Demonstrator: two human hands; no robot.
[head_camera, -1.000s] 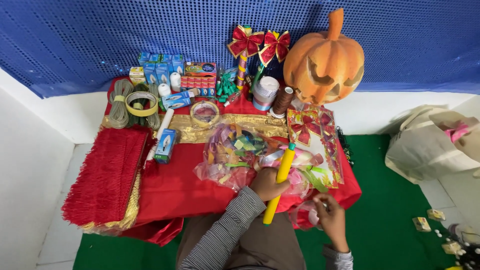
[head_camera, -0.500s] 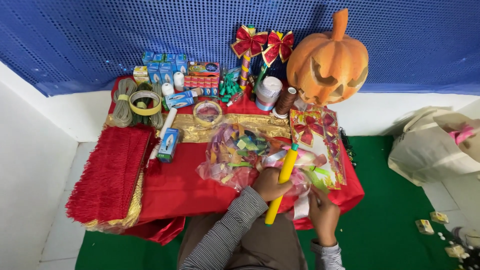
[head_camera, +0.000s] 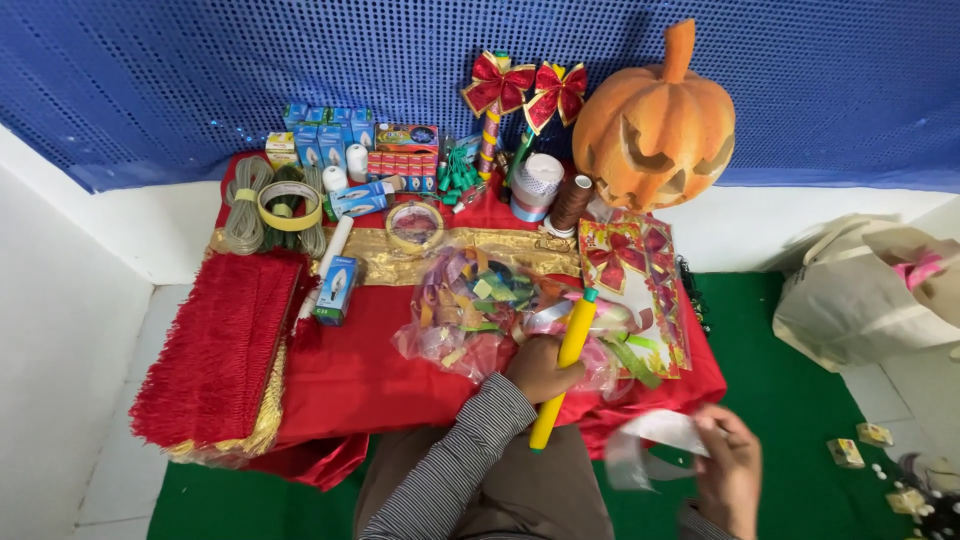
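Note:
My left hand (head_camera: 540, 368) grips a yellow stick with a green tip (head_camera: 566, 361), holding it slanted over the front of the red-covered table (head_camera: 360, 370). Just beyond that hand lies a clear bag of coloured ribbons (head_camera: 480, 310). My right hand (head_camera: 728, 470) is low at the right, off the table's edge, and holds a curl of pale translucent ribbon (head_camera: 650, 440). A flat pack of red bows (head_camera: 630, 280) lies to the right of the ribbon bag.
A large orange carved pumpkin (head_camera: 655, 125) stands at the back right, with two red bows on sticks (head_camera: 525, 90) beside it. Tape rolls, coiled cord, small bulb boxes and thread spools fill the back. Red fringed cloth (head_camera: 215, 350) hangs at left. A beige bag (head_camera: 870, 290) sits on the green floor.
My right hand has dropped lower and to the right, drawing the pale ribbon away from the table. The left hand keeps its grip on the yellow stick.

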